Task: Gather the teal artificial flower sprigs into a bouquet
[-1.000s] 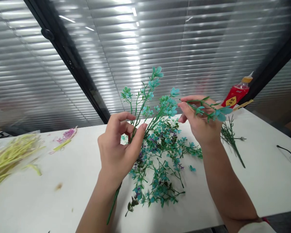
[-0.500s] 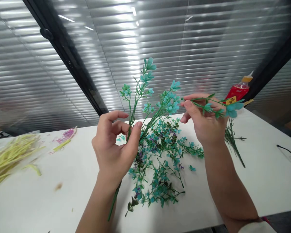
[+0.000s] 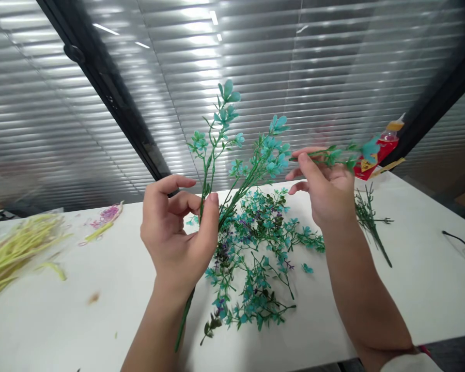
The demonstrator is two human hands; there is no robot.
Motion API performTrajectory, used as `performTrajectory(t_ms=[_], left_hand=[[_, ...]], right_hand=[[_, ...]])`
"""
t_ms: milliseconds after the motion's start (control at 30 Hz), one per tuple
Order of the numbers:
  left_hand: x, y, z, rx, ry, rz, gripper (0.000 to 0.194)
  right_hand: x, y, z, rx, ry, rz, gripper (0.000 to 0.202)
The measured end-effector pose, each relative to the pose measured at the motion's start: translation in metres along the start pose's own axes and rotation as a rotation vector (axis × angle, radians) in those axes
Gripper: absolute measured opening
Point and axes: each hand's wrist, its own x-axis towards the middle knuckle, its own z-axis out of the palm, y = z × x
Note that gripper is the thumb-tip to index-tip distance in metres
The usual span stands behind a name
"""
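Observation:
My left hand (image 3: 178, 227) is closed around a branched artificial flower stem (image 3: 242, 188) with turquoise blossoms, its bare green end pointing down past my wrist. Between thumb and fingers, my right hand (image 3: 325, 191) pinches a short artificial flower sprig (image 3: 333, 154), which lies almost level with its blossom to the right. The sprig's green tip is close to the blossoms of the branched stem; a narrow gap seems to separate them. Below both hands, a loose pile of turquoise and purple flower sprigs (image 3: 259, 284) covers the middle of the white table (image 3: 112, 310).
At the right stand a red-labelled bottle (image 3: 385, 147) with a yellow nozzle cap and a bare green stem (image 3: 372, 222) lying flat. A black cable (image 3: 459, 243) lies near the right edge. Yellow strips (image 3: 23, 248) and a pink-purple bundle (image 3: 106, 216) are on the left. Window blinds rise behind.
My left hand has shifted slightly left, and the branched stem's tall spray has moved up and left with it. My right hand has turned a little, bringing the sprig's blossom end upward.

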Motion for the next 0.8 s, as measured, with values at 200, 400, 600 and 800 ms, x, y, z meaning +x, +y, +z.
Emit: performTrajectory(t_ms=[200,400,600,800], left_hand=[[0.001,-0.001,0.0,-0.027,0.027,-0.011,0.031],[0.006,-0.018,0.006,-0.1,0.003,-0.017,0.03],[0.006,-0.048,0.016,-0.184,-0.095,0.072,0.062],[0.003,-0.065,0.022,-0.076,-0.043,0.299,0.057]], right_hand=[[0.001,-0.005,-0.002,0.201,-0.16,0.172,0.021],[-0.004,-0.017,-0.004,0.318,-0.217,0.137,0.018],[-0.012,-0.026,-0.003,0.354,-0.253,-0.005,0.011],[-0.02,-0.029,-0.002,0.34,-0.264,-0.117,0.011]])
